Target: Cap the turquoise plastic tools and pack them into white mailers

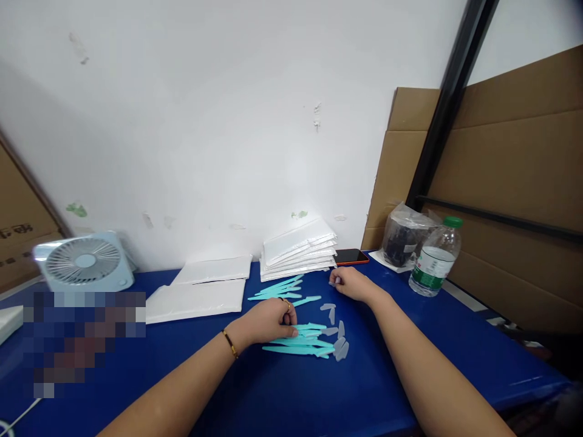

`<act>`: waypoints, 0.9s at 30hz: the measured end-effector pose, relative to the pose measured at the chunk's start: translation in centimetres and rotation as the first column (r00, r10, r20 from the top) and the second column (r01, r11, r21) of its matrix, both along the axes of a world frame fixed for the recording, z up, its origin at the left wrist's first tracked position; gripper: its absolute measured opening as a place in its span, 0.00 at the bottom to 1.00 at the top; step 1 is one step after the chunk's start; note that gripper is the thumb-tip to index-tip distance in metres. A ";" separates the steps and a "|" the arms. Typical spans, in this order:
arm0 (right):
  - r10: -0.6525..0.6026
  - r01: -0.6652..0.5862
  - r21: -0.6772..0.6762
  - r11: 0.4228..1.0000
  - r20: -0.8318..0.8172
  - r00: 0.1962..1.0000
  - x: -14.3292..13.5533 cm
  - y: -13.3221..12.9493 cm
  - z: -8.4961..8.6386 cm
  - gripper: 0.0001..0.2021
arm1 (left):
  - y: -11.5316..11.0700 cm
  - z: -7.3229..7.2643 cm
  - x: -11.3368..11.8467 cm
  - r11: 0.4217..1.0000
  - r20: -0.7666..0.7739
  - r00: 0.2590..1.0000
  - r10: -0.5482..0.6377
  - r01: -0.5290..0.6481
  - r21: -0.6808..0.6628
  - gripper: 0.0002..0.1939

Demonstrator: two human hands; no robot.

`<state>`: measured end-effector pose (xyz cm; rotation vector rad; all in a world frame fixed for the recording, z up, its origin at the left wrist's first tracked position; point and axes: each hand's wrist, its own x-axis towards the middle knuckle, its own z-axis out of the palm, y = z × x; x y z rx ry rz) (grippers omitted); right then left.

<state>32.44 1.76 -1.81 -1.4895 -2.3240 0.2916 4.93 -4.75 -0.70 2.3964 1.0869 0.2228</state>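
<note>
We count at least four near turquoise sticks (298, 350), at five o'clock from our left hand (272, 320), whose fingertips touch them, though gripped or not we cannot tell; at least four far turquoise sticks (277, 290), at twelve; at least five clear plastic pieces (342, 351), at four; our right hand (350, 283), at two, fingers curled, contents unclear; two flat white packets (195, 301), at ten; one bottle (435, 264), at two.

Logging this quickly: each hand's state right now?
Left hand: fingers curled at the turquoise sticks; firm grip can't be told.
Right hand: fingers curled inward; whether it holds anything can't be told.
</note>
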 end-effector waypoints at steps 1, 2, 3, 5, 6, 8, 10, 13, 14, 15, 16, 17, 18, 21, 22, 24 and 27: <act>0.006 -0.007 -0.004 1.000 -0.034 0.999 -0.1 -0.1 0.1 0.07 | -0.1 -0.2 0.0 0.999 0.023 0.999 0.024 -0.023 -0.028 0.13; 0.014 -0.016 -0.026 1.000 -0.093 0.996 -0.3 -0.3 0.3 0.06 | 0.0 -0.5 0.0 0.997 0.056 0.997 0.053 -0.049 -0.058 0.12; 0.025 -0.037 -0.067 0.997 -0.176 0.984 -0.5 -0.5 0.5 0.05 | 0.1 -0.8 0.1 0.993 0.098 0.992 0.080 -0.070 -0.099 0.12; 0.054 -0.126 -0.170 0.977 -0.376 0.925 -1.1 -1.0 1.0 0.05 | 0.5 -1.2 0.1 0.980 0.207 0.967 0.147 -0.114 -0.160 0.12; 0.067 -0.185 -0.211 0.960 -0.466 0.882 -1.5 -1.3 1.2 0.06 | 0.8 -1.4 0.0 0.975 0.263 0.946 0.189 -0.148 -0.167 0.12; 0.100 -0.283 -0.244 0.927 -0.567 0.817 -2.3 -1.7 1.4 0.07 | 1.2 -1.7 -0.2 0.962 0.358 0.894 0.270 -0.235 -0.140 0.13; 0.130 -0.303 -0.225 0.926 -0.563 0.816 -2.9 -1.8 1.2 0.07 | 1.4 -2.0 -0.5 0.949 0.415 0.854 0.312 -0.304 -0.088 0.13; 0.165 -0.213 -0.085 0.973 -0.385 0.908 -3.2 -1.8 0.7 0.04 | 1.7 -2.6 -0.8 0.939 0.450 0.836 0.313 -0.344 -0.015 0.12; 0.170 -0.188 -0.025 0.982 -0.322 0.931 -3.3 -1.8 0.6 0.03 | 1.8 -2.8 -0.8 0.937 0.460 0.831 0.314 -0.348 -0.010 0.11; 0.181 -0.182 0.021 0.983 -0.274 0.945 -3.4 -1.9 0.6 0.04 | 1.9 -3.0 -0.8 0.935 0.474 0.820 0.321 -0.353 -0.023 0.11; 0.200 -0.195 0.045 0.980 -0.244 0.949 -3.5 -2.1 0.7 0.04 | 2.0 -3.2 -0.8 0.933 0.494 0.802 0.337 -0.356 -0.058 0.11; 0.227 -0.222 0.050 0.974 -0.231 0.946 -3.8 -2.5 0.9 0.05 | 2.2 -3.4 -0.8 0.926 0.522 0.773 0.362 -0.361 -0.107 0.11; 0.263 -0.259 0.048 0.965 -0.226 0.938 -4.2 -2.9 1.2 0.06 | 2.3 -3.4 -0.8 0.917 0.556 0.734 0.390 -0.365 -0.161 0.12; 0.404 -0.400 0.058 0.915 -0.201 0.893 -6.5 -4.7 1.9 0.09 | 2.7 -3.2 -0.9 0.883 0.671 0.577 0.466 -0.352 -0.310 0.13; 0.459 -0.453 0.073 0.889 -0.177 0.871 -7.5 -5.2 2.0 0.11 | 2.7 -3.0 -1.1 0.873 0.703 0.522 0.484 -0.345 -0.345 0.13; 0.553 -0.544 0.098 0.833 -0.105 0.827 -9.6 -6.0 1.8 0.13 | 2.8 -2.7 -1.4 0.856 0.739 0.439 0.512 -0.339 -0.391 0.14; 0.590 -0.589 0.114 0.800 0.025 0.807 -12.0 -6.2 0.9 0.13 | 2.9 -2.6 -1.8 0.841 0.748 0.396 0.532 -0.344 -0.417 0.13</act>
